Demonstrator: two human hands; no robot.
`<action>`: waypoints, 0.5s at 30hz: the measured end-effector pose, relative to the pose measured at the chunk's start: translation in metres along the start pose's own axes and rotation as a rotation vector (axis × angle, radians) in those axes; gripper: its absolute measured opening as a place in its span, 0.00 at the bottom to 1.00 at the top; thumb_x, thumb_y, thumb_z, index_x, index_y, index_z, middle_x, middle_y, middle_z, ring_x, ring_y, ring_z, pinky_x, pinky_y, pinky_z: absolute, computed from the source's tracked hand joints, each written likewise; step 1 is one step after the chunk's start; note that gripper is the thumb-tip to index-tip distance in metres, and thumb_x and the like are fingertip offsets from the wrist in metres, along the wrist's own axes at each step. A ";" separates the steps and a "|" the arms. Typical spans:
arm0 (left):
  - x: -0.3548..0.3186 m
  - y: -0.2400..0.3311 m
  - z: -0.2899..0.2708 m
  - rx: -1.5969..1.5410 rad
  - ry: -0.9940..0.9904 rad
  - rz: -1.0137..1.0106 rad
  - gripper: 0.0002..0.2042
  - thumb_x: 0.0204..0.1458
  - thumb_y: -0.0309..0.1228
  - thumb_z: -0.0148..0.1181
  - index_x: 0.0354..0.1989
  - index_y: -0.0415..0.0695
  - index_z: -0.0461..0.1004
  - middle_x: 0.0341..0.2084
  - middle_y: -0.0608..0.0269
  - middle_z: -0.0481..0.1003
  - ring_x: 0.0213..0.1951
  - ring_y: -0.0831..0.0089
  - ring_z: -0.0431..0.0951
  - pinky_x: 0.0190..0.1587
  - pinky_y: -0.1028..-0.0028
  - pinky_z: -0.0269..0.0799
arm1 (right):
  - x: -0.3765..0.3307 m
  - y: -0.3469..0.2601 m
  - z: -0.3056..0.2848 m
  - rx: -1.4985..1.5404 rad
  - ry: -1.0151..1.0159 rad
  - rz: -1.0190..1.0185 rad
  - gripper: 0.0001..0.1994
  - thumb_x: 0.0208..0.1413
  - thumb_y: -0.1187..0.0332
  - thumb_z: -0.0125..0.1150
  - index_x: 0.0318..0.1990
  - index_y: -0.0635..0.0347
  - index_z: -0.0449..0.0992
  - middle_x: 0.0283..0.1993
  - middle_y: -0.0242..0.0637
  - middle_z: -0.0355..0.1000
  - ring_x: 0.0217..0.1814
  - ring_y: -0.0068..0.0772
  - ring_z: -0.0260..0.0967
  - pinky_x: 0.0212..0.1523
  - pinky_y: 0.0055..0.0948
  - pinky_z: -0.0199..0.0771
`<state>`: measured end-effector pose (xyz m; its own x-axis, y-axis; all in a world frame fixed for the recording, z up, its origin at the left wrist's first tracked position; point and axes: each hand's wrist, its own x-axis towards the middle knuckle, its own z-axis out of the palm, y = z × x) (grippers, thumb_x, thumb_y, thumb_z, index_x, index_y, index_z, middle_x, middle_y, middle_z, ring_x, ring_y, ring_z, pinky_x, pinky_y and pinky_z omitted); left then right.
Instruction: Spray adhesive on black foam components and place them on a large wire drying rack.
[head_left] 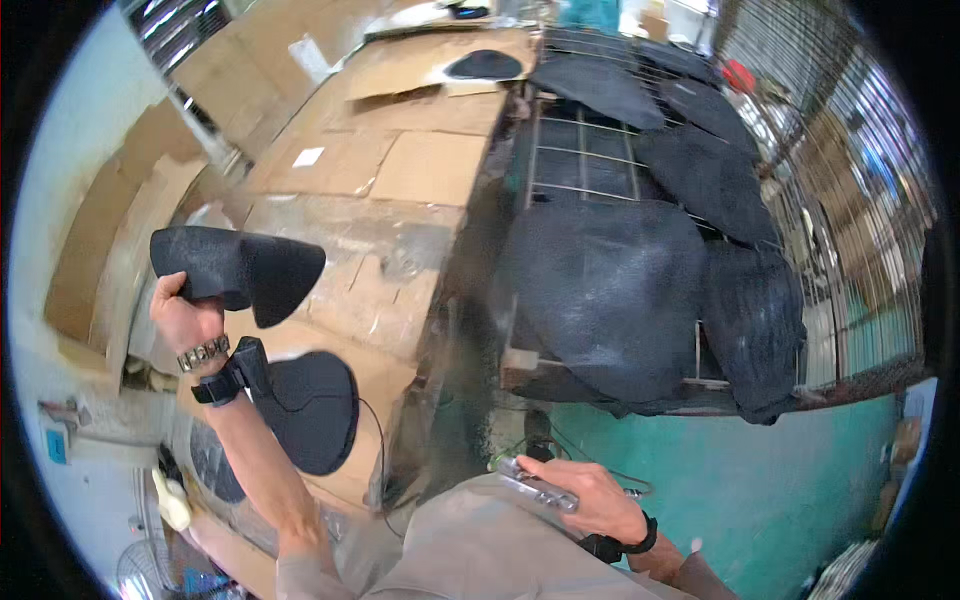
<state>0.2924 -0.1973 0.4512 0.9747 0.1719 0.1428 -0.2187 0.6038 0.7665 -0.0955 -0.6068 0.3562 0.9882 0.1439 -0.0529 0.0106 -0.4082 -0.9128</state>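
In left fingers (168,287), curved black piece (232,265), long axis sideways

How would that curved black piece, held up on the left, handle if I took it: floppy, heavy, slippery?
The curved black piece looks springy rather than limp: held near one end, it bends but doesn't hang straight down. It's probably light, since the left grip alone holds it up. Its dull surface suggests it isn't very slippery.

The bench (400,240) was left of the wire rack (583,153) (the two stood just apart). Sheets (605,290) lay on the rack, pads (312,410) on the bench's near and far ends; the left hand (190,322) held a panel (200,262) at the bench's left side.
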 end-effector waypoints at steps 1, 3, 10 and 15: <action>0.008 -0.026 0.016 -0.020 -0.040 -0.027 0.25 0.45 0.22 0.50 0.55 0.31 0.72 0.52 0.46 0.77 0.53 0.48 0.78 0.60 0.48 0.74 | -0.006 0.007 -0.003 -0.023 -0.012 0.037 0.35 0.46 0.81 0.62 0.68 0.57 0.71 0.49 0.47 0.78 0.45 0.53 0.77 0.46 0.39 0.77; 0.023 -0.055 0.051 -0.011 -0.130 -0.178 0.20 0.45 0.22 0.51 0.50 0.32 0.74 0.47 0.47 0.79 0.49 0.48 0.80 0.58 0.49 0.75 | -0.018 0.018 -0.004 -0.029 -0.014 0.074 0.34 0.50 0.80 0.61 0.69 0.53 0.69 0.45 0.46 0.78 0.40 0.52 0.76 0.42 0.40 0.75; 0.058 -0.178 0.255 -0.036 -0.462 -0.384 0.10 0.47 0.23 0.49 0.36 0.34 0.74 0.39 0.49 0.79 0.41 0.49 0.82 0.52 0.48 0.78 | -0.025 0.037 -0.011 -0.028 0.130 0.106 0.34 0.50 0.79 0.61 0.69 0.51 0.70 0.42 0.46 0.77 0.36 0.51 0.75 0.38 0.42 0.74; 0.093 -0.211 0.395 -0.196 -0.608 -0.425 0.18 0.50 0.22 0.49 0.48 0.26 0.73 0.50 0.39 0.77 0.52 0.42 0.78 0.61 0.45 0.72 | -0.029 0.043 -0.017 -0.036 0.116 0.098 0.39 0.45 0.78 0.60 0.71 0.49 0.67 0.42 0.44 0.76 0.37 0.52 0.74 0.39 0.43 0.73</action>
<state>0.4475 -0.6162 0.5504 0.8178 -0.5302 0.2239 0.2314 0.6591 0.7156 -0.1213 -0.6434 0.3252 0.9958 -0.0026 -0.0920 -0.0834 -0.4475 -0.8904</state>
